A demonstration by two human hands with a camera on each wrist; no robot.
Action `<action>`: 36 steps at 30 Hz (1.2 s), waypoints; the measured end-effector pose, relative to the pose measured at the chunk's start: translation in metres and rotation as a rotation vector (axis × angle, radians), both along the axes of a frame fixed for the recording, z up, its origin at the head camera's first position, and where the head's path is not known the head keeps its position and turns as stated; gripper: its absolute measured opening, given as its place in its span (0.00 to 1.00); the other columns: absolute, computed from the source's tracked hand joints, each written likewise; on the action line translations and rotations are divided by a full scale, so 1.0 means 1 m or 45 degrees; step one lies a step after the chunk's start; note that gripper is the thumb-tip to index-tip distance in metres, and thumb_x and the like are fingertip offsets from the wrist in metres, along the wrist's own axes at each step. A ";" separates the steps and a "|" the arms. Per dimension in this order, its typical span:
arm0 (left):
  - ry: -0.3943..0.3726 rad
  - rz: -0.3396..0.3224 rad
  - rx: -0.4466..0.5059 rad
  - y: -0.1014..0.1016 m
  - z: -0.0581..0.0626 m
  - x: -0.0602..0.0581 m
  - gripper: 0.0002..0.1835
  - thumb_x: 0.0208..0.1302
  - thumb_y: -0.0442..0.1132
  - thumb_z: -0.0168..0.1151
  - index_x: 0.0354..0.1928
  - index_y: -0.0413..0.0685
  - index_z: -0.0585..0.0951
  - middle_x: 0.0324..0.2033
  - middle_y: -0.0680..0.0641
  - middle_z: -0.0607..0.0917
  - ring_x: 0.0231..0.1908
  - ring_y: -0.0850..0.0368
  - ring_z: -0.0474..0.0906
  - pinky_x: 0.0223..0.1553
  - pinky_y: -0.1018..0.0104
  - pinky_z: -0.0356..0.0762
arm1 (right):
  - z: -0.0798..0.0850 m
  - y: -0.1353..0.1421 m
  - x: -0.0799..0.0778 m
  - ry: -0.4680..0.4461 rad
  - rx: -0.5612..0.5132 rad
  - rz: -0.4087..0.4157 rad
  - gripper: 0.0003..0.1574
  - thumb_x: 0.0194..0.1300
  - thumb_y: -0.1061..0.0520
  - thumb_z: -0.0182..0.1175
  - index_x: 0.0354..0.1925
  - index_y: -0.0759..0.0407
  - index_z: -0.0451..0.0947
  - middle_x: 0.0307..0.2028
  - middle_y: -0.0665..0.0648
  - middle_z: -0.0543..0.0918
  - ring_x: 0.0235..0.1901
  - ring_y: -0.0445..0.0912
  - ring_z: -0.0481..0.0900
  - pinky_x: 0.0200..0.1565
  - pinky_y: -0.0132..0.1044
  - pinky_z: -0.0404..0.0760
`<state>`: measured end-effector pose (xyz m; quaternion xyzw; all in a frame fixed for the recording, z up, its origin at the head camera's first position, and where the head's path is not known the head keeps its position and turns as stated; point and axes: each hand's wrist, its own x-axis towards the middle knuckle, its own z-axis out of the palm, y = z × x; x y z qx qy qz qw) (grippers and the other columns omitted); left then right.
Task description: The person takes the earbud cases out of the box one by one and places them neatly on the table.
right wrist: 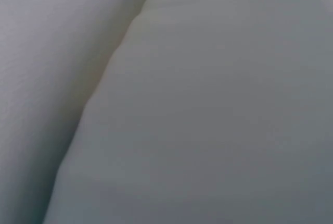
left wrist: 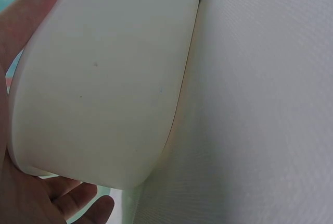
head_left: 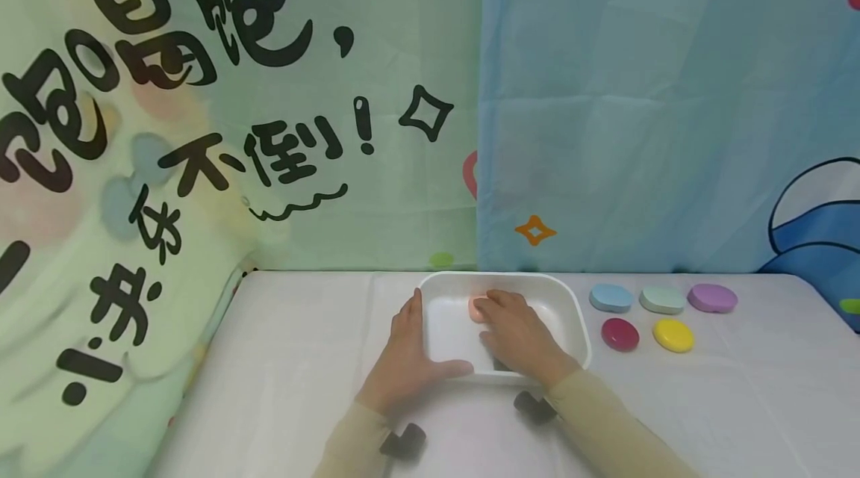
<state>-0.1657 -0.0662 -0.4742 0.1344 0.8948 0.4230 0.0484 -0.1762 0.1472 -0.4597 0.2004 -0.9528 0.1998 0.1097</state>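
A white plastic tray (head_left: 500,280) with a raised rim stands near the back of the table. My left hand (head_left: 413,355) holds its front left corner, thumb along the front rim and fingers along the left side. The left wrist view shows the tray's outer wall (left wrist: 104,78) between thumb and fingers. Reaching over the front rim, my right hand (head_left: 520,332) has its fingertips on a small peach-coloured rounded piece (head_left: 475,308) inside the tray. The fingers partly hide this piece. The right wrist view shows mostly the tray's pale wall (right wrist: 208,104).
Right of the tray lie smooth rounded pieces: light blue (head_left: 611,298), pale green (head_left: 662,299), purple (head_left: 712,298), crimson (head_left: 620,334) and yellow (head_left: 673,335). A white cloth covers the table (head_left: 295,373). Printed curtains (head_left: 631,104) hang behind it.
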 end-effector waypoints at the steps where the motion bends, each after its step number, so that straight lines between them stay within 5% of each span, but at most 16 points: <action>1: -0.001 -0.001 0.001 0.000 0.000 0.000 0.73 0.43 0.68 0.77 0.80 0.42 0.43 0.77 0.40 0.53 0.74 0.44 0.51 0.66 0.46 0.66 | 0.000 0.000 0.000 0.000 0.009 -0.001 0.24 0.56 0.67 0.69 0.52 0.64 0.79 0.52 0.68 0.79 0.54 0.66 0.75 0.56 0.58 0.75; 10: -0.007 -0.004 0.010 0.000 -0.001 -0.001 0.73 0.43 0.69 0.76 0.80 0.42 0.43 0.77 0.41 0.52 0.74 0.44 0.51 0.66 0.46 0.66 | -0.005 0.001 -0.002 -0.069 -0.040 -0.026 0.21 0.57 0.69 0.67 0.50 0.61 0.78 0.49 0.67 0.75 0.50 0.61 0.75 0.51 0.54 0.78; 17: -0.015 -0.009 0.021 0.000 -0.001 -0.001 0.73 0.43 0.69 0.76 0.80 0.43 0.42 0.77 0.41 0.52 0.74 0.44 0.50 0.66 0.46 0.66 | -0.003 0.000 0.000 -0.090 -0.095 -0.042 0.07 0.69 0.65 0.57 0.45 0.61 0.76 0.44 0.65 0.72 0.42 0.57 0.74 0.44 0.51 0.80; 22: -0.025 -0.004 0.015 0.000 0.001 0.000 0.74 0.43 0.69 0.76 0.80 0.43 0.42 0.78 0.42 0.51 0.75 0.45 0.50 0.66 0.47 0.66 | 0.000 -0.001 0.001 -0.152 -0.088 -0.061 0.13 0.72 0.62 0.55 0.53 0.62 0.78 0.41 0.63 0.70 0.35 0.52 0.71 0.39 0.45 0.78; 30: 0.002 -0.017 0.011 -0.001 -0.001 -0.001 0.73 0.44 0.68 0.76 0.80 0.41 0.42 0.77 0.39 0.53 0.75 0.43 0.50 0.67 0.46 0.65 | -0.001 -0.001 0.000 -0.156 -0.005 0.003 0.15 0.68 0.65 0.54 0.51 0.61 0.80 0.48 0.66 0.77 0.48 0.62 0.76 0.51 0.54 0.78; 36: -0.011 -0.015 0.015 -0.001 -0.002 -0.001 0.74 0.43 0.69 0.76 0.80 0.43 0.42 0.77 0.40 0.51 0.75 0.44 0.49 0.67 0.47 0.65 | -0.002 -0.001 0.000 -0.041 -0.037 -0.003 0.16 0.66 0.65 0.62 0.53 0.64 0.81 0.47 0.64 0.79 0.47 0.61 0.76 0.51 0.53 0.79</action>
